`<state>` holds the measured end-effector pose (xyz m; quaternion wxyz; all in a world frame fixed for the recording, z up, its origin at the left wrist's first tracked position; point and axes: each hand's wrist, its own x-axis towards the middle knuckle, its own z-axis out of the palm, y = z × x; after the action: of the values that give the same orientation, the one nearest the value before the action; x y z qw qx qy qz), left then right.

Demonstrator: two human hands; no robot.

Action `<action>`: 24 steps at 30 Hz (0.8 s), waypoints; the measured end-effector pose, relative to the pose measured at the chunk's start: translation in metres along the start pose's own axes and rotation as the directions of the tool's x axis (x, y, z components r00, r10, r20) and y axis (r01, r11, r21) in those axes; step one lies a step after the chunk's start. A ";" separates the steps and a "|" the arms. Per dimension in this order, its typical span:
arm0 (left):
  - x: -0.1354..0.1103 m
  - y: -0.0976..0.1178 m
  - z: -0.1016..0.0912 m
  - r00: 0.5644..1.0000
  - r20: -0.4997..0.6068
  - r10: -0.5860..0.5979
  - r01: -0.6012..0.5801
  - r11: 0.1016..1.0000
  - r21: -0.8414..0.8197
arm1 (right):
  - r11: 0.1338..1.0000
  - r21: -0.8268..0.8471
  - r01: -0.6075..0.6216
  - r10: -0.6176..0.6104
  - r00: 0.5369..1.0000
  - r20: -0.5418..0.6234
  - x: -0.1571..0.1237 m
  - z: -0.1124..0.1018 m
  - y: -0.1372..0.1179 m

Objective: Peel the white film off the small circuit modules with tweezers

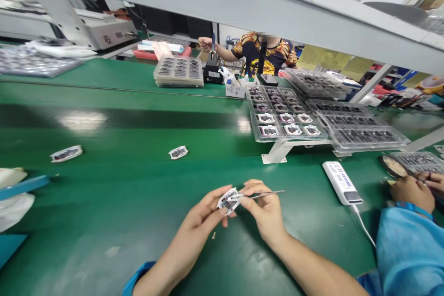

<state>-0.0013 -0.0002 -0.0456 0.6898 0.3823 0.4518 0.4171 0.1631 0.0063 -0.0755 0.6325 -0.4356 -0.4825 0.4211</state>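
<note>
My left hand [204, 210] pinches a small white-framed circuit module [228, 201] by its edge, low over the green mat [114, 185]. My right hand [265, 210] grips fine steel tweezers [265, 195], whose tips reach onto the module. Two similar modules lie apart on the mat to the left, one [66, 153] farther out than the other [178, 152]. Neither hand touches them.
Beyond my hands, a raised stand carries clear plastic trays of modules [286, 113]. A white power bank [342, 182] with a cable lies to the right. A co-worker's hands [412, 189] and blue sleeve [409, 254] are at far right; another person [263, 55] works across the bench.
</note>
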 end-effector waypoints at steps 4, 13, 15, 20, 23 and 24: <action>-0.001 0.003 0.000 0.995 -0.026 -0.101 0.096 0.983 -0.157 | 0.996 -0.027 0.085 -0.085 0.996 0.027 -0.003 0.000 -0.004; 0.002 0.001 -0.001 0.985 -0.088 -0.148 0.132 0.978 -0.162 | 0.990 -0.050 0.135 -0.131 0.988 0.082 -0.004 0.001 -0.009; 0.002 0.001 -0.001 0.985 -0.076 -0.158 0.148 0.982 -0.121 | 0.994 -0.048 0.101 -0.100 0.995 0.011 -0.002 -0.001 -0.010; -0.001 0.003 0.001 0.984 -0.044 -0.170 0.166 0.982 -0.086 | 0.999 -0.022 0.039 -0.039 0.999 0.004 0.000 -0.002 -0.008; -0.002 0.004 0.003 0.984 -0.046 -0.175 0.168 0.977 -0.130 | 1.000 0.017 0.021 -0.022 1.000 0.019 -0.001 -0.001 -0.006; -0.002 0.004 0.003 0.983 -0.050 -0.175 0.166 0.974 -0.152 | 0.999 0.022 0.025 -0.026 0.999 0.021 -0.001 -0.001 -0.006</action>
<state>0.0004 -0.0012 -0.0403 0.7348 0.2769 0.4724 0.4003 0.1648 0.0034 -0.0697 0.6373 -0.4181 -0.4902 0.4227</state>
